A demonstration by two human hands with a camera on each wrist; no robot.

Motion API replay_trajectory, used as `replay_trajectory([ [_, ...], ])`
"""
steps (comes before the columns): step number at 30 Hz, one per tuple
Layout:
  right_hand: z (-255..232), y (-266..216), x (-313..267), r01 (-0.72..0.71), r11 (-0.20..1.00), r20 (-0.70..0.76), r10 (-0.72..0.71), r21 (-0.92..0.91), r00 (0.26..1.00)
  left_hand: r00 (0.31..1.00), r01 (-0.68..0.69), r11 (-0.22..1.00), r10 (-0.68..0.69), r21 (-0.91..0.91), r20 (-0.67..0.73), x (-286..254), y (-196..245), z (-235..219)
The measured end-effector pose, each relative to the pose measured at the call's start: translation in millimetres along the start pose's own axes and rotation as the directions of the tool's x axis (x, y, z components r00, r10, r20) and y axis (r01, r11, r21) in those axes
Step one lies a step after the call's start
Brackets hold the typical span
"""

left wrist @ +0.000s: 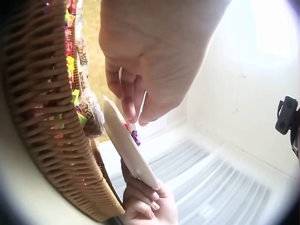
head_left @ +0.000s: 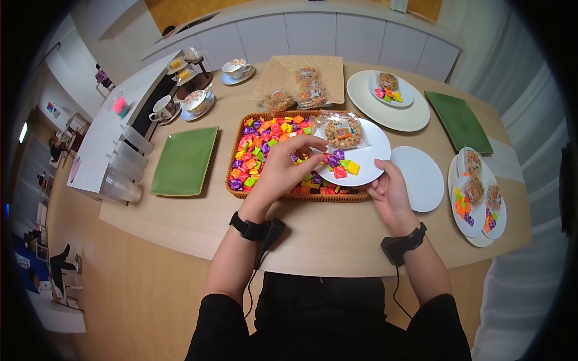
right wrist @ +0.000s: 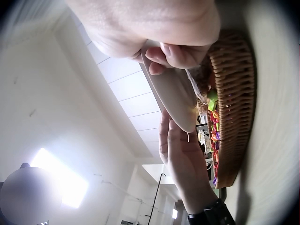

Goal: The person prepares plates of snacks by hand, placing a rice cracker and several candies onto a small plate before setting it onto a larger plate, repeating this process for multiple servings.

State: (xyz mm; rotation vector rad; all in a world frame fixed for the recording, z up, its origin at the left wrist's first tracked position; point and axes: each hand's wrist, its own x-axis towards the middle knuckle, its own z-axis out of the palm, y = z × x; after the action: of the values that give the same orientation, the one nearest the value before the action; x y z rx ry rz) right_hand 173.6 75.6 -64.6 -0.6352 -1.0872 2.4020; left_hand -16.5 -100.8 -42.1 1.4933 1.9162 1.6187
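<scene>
My right hand (head_left: 392,195) grips the right edge of a white plate (head_left: 376,147), thumb on top and fingers curled beneath, holding it tilted over the front of a wicker basket (head_left: 328,198). The plate carries a clear-wrapped round nut cluster (head_left: 343,130) and several colourful wrapped candies (head_left: 340,172). Above the plate's left side, my left hand (head_left: 289,161) reaches in with fingers bent down. In the left wrist view a gap shows between thumb and fingertips, and a purple candy (left wrist: 136,137) lies just below them. Many more candies (head_left: 247,157) fill the basket.
A bare white plate (head_left: 416,180) lies right of the basket. Filled plates stand on a white platter (head_left: 480,240) and a large round plate (head_left: 415,123). Green plates (head_left: 185,161) flank the setup. Behind are a beige tray (head_left: 271,78) with wrapped clusters and teacups (head_left: 195,102).
</scene>
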Motion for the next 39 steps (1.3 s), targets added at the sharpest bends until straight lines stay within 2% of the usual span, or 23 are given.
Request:
replay_trajectory([
  [1,1,0,2,-0.002,1.000,0.000,0.002,0.004,1.000,1.000,-0.005,1.000,0.005,0.002,0.000,1,-2,-2],
  [3,1,-1,3,-0.005,1.000,0.012,0.005,0.016,1.000,0.995,0.075,0.997,-0.077,-0.030,-0.065,1,-7,-5],
  [5,-1,0,2,-0.015,1.000,0.013,0.014,0.027,1.000,0.994,0.060,0.997,-0.065,-0.056,-0.090,1,-11,-8],
  [7,3,-1,1,-0.003,0.999,-0.008,0.004,0.035,1.000,0.979,0.142,0.989,-0.133,0.044,-0.153,2,-15,-16],
  [9,2,-1,3,-0.004,0.999,-0.004,0.004,0.039,1.000,0.973,0.142,0.989,-0.130,0.050,-0.193,1,-20,-25],
  [11,1,1,2,-0.013,0.999,-0.008,0.013,0.043,1.000,0.966,0.135,0.949,-0.062,0.284,-0.250,2,-30,-32],
  [13,3,-1,1,-0.007,0.999,0.001,0.007,0.043,1.000,0.963,0.145,0.941,-0.064,0.304,-0.261,1,-36,-35],
  [15,1,-1,3,-0.011,0.999,0.018,0.010,0.042,1.000,0.954,0.239,0.911,-0.156,0.336,-0.254,0,-38,-39],
  [17,1,0,3,-0.023,0.999,0.028,0.022,0.042,0.999,0.963,0.201,0.901,-0.109,0.384,-0.248,-2,-43,-42],
  [23,4,-1,2,-0.018,0.999,-0.007,0.019,0.043,1.000,0.965,0.260,0.897,-0.230,0.358,-0.125,-3,-42,-40],
  [26,0,-1,1,-0.011,0.999,0.018,0.010,0.040,1.000,0.974,0.208,0.915,-0.224,0.345,0.008,-4,-40,-37],
  [29,3,-2,2,-0.016,0.998,0.030,0.014,0.053,0.999,0.977,0.172,0.890,-0.210,0.422,0.045,-7,-37,-36],
  [31,-2,0,4,-0.017,0.999,0.035,0.015,0.043,0.999,0.966,0.209,0.882,-0.253,0.423,0.050,-7,-36,-35],
  [33,0,-1,1,-0.017,0.999,0.025,0.016,0.048,1.000,0.977,0.189,0.916,-0.212,0.354,0.028,-6,-43,-37],
  [34,2,-2,1,-0.016,0.999,0.022,0.015,0.052,1.000,0.968,0.222,0.904,-0.249,0.366,0.028,-5,-43,-39],
  [39,1,-1,1,-0.020,0.998,0.010,0.020,0.056,1.000,0.962,0.227,0.879,-0.269,0.420,0.044,-7,-37,-37],
])
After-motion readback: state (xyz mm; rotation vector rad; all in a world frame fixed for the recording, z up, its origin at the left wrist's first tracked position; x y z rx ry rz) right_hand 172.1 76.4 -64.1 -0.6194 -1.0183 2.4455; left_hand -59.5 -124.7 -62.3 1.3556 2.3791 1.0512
